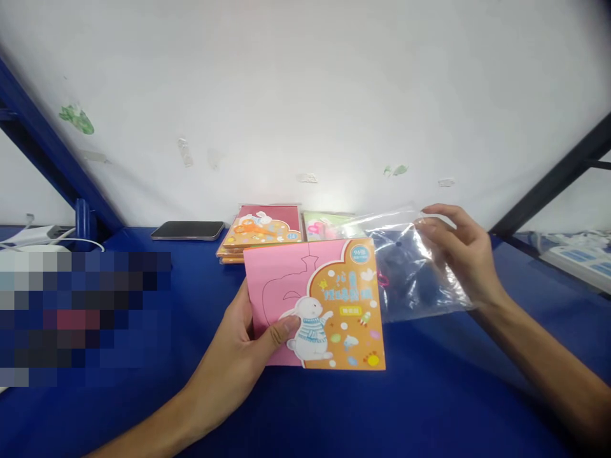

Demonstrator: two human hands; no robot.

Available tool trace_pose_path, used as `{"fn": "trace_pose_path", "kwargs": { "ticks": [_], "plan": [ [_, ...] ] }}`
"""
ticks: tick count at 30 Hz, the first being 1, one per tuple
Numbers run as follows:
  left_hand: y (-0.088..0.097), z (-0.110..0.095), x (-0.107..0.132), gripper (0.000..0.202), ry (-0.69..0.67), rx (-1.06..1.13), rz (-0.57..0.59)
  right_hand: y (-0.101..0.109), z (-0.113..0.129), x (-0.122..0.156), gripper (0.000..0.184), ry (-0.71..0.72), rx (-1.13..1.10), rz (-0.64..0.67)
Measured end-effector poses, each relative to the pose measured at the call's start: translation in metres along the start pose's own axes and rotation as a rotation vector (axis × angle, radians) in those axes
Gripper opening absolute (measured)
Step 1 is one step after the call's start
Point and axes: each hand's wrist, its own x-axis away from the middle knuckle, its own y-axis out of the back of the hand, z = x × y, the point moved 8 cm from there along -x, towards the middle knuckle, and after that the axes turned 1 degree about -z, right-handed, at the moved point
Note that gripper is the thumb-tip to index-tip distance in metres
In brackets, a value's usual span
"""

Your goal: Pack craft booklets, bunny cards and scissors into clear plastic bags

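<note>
My left hand grips a square paper-craft pad, its thumb across the front. The pad has a pink sheet with a drawn outline and an orange cover with a white rabbit in a striped sweater. To its right, my right hand pinches the upper edge of a clear plastic bag. The bag's left part lies behind the pad's right edge; I cannot tell whether they touch. Something small and pink shows through the bag near the pad.
Behind the pad, a stack of similar packs with orange scissors on top stands against the white wall. Beside it lies a green pack. A phone rests on the blue table. Blue frame posts flank both sides.
</note>
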Motion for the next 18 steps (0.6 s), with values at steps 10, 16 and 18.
{"fn": "trace_pose_path", "kwargs": {
  "ticks": [10,16,18],
  "plan": [
    [0.014,-0.009,-0.009,0.074,-0.044,-0.007,-0.123,0.0,-0.006,-0.001,0.029,-0.134,-0.17,-0.014],
    [0.017,-0.002,-0.012,0.071,-0.018,0.028,-0.123,0.001,-0.011,-0.001,0.031,-0.174,-0.221,0.023],
    [0.017,0.0,-0.012,0.073,-0.008,0.036,-0.112,-0.001,-0.013,0.001,0.033,-0.203,-0.235,0.03]
  ]
}}
